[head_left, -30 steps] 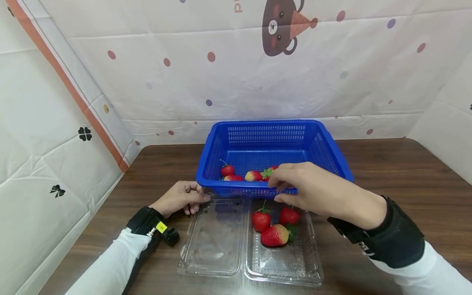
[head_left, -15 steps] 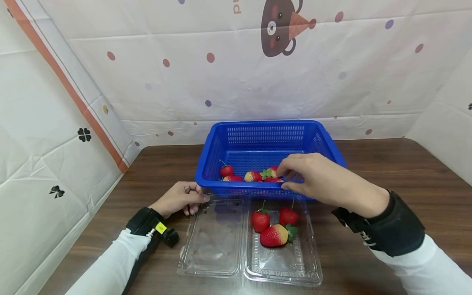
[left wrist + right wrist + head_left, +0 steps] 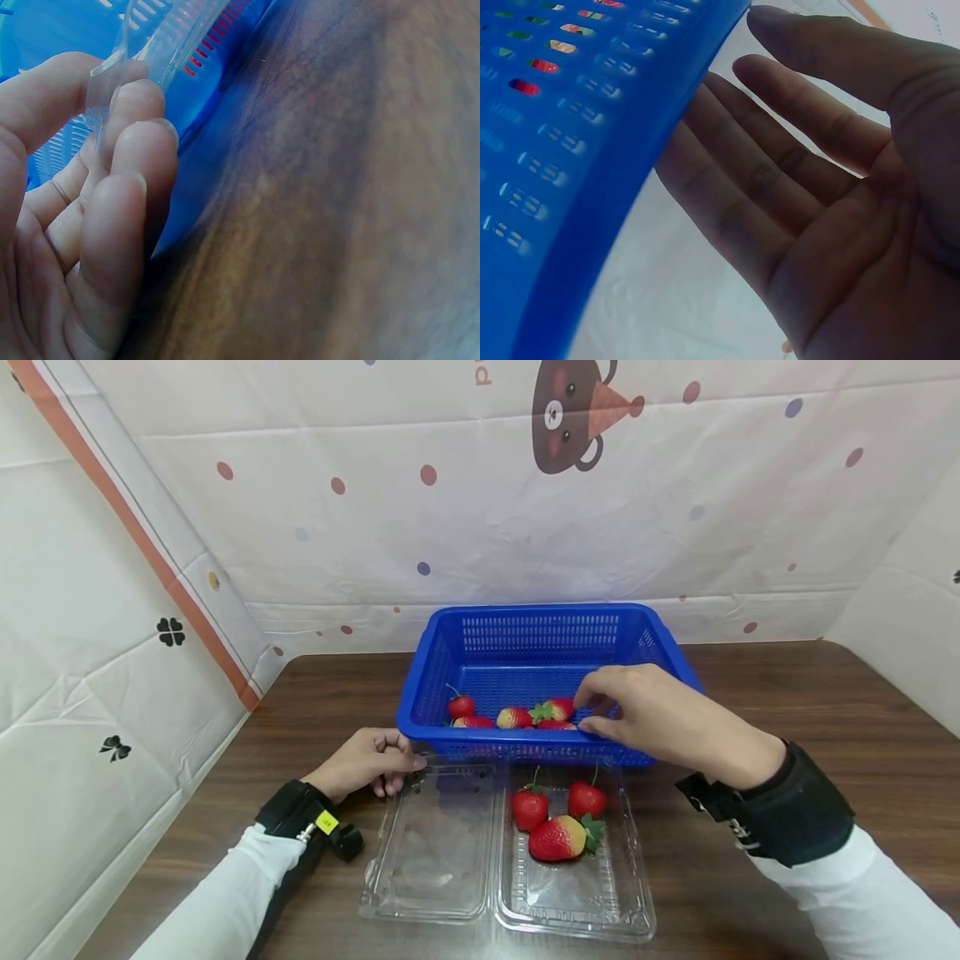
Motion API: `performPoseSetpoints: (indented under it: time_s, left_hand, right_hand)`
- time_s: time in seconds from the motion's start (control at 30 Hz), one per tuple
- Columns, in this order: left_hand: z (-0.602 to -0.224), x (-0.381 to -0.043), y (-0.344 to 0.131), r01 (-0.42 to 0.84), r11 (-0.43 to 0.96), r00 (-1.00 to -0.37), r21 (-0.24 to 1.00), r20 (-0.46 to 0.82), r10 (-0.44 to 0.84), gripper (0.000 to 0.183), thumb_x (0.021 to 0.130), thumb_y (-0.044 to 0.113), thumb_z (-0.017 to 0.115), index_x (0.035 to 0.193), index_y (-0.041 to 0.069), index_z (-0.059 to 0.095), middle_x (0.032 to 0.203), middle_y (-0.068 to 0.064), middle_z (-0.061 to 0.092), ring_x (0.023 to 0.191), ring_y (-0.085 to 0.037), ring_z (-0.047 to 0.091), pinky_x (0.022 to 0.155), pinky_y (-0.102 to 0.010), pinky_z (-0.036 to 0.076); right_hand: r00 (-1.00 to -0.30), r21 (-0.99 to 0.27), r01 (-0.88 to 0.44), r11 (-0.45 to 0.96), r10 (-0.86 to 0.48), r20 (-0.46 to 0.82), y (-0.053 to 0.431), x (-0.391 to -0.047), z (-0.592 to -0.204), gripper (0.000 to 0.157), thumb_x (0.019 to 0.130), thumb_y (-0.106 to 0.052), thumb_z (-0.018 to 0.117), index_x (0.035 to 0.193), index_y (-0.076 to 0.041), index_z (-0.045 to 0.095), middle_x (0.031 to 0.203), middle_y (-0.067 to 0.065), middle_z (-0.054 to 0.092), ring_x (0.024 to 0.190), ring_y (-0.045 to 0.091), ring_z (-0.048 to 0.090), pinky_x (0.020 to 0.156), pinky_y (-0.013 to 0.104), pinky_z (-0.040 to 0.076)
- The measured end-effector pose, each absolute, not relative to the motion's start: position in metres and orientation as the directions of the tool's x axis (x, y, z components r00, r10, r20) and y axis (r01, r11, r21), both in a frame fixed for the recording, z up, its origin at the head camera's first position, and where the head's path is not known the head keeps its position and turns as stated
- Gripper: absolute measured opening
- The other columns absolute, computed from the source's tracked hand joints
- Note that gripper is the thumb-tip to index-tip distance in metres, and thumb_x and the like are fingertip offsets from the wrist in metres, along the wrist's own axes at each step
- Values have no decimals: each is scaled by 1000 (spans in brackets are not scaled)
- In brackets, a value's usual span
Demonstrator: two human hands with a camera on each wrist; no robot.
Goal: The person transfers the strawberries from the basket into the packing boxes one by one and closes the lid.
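My left hand (image 3: 369, 762) pinches the far left corner of a clear plastic clamshell (image 3: 442, 860) between thumb and fingers; the left wrist view shows the clear edge (image 3: 105, 90) in that pinch. Over the front right rim of the blue basket (image 3: 525, 735) is my right hand (image 3: 637, 706), thumb and fingers apart with nothing seen between them. Its fingertips are just right of the strawberries (image 3: 557, 710) in the basket and partly hidden behind the rim in the right wrist view. In the clamshell's right half lie three strawberries (image 3: 557, 839), one larger with a pale end.
The basket stands behind the clamshell on a dark wood table (image 3: 750, 693). At its front left sits a strawberry (image 3: 461, 705) with a stem. A white patterned sheet (image 3: 375, 543) hangs behind. A black wrist camera (image 3: 347, 842) is beside the clamshell's left edge.
My right hand has moved from above the front rim back and right, into the basket beside the strawberries. The left hand and the clamshell stay where they were.
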State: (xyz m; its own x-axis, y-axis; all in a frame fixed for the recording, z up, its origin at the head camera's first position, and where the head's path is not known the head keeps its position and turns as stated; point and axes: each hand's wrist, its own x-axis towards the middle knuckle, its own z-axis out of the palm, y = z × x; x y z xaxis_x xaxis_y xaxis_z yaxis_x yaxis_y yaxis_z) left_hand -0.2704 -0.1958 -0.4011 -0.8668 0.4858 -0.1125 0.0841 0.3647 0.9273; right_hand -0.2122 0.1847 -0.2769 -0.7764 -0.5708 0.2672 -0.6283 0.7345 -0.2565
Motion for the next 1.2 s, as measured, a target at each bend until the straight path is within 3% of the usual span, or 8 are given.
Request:
performPoseSetpoints:
  time_s: [1.2]
  left_hand:
    - [-403, -272, -196, 89, 378, -874, 922, -110, 473, 29, 86, 31, 72, 85, 5, 58, 61, -5, 61, 51, -18, 57, 44, -23, 51]
  right_hand:
    - [-822, -288, -570, 770, -528, 215, 189, -238, -295, 17, 82, -16, 77, 96, -11, 68, 90, 6, 70, 82, 17, 63, 77, 45, 58]
